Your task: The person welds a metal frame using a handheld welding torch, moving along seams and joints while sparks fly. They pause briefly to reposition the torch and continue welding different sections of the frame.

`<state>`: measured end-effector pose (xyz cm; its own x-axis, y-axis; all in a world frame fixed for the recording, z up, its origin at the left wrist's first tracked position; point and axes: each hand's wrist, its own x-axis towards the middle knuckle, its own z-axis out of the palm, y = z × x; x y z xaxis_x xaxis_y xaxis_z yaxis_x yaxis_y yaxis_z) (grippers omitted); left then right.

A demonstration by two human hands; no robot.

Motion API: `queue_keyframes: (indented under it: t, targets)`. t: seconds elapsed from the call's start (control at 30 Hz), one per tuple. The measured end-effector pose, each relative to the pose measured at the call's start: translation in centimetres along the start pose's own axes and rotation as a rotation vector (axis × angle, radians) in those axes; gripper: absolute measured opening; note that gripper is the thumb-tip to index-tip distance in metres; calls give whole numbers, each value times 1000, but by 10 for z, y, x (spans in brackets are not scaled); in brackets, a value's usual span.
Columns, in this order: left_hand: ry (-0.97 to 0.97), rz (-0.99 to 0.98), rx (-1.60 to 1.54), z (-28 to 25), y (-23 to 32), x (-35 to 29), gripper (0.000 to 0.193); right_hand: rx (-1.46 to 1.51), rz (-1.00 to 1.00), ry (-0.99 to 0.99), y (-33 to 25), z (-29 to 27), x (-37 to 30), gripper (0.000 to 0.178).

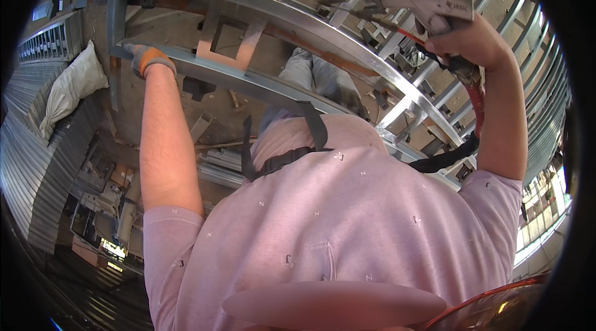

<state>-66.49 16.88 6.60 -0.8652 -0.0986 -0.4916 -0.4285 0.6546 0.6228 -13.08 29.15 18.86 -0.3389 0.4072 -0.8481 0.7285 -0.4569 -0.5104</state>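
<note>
My left hand (pixel 151 61), in a grey and orange glove, grips the corner of a galvanised steel frame, where a long steel channel (pixel 186 63) meets an upright piece. My right hand (pixel 462 42) is raised at the far right, wrapped round the handle of a grey pistol-shaped power tool (pixel 428 0). The tool's narrow nose points left, above the curved steel rail (pixel 298 8), apart from it. A red and black hose (pixel 477 98) runs down from the handle along my right forearm. A plate with a square opening (pixel 230 45) sits between the rails.
Steel slats (pixel 528 27) fan out on the right. A white sack (pixel 77 82) lies on corrugated metal sheets (pixel 37 163) at the left. Metal sections (pixel 220 166) are stacked near my left side. Scraps litter the ground (pixel 167 30). A black strap (pixel 316 126) hangs at my waist.
</note>
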Motion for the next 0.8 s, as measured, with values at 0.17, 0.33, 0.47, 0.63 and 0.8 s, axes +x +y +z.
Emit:
queue_keyframes:
  t: [0.17,0.33,0.47,0.63,0.8]
  targets:
    - [-28,-14,-69,-2,-2,5,75,13,63,-1,18,7,-12,37]
    - [-71,-4,-19,6,-7,10,66,-42,71,41,30,16,-17,40]
    - [-89,314,479,-28,-53,190,58,-83,71,11,22,13,-14,43]
    - [-34,119,78,13,-20,48,63,-122,143,46,30,16,-18,45]
    - [-39,62,14,1,2,-11,66,-135,135,23,28,14,-16,49]
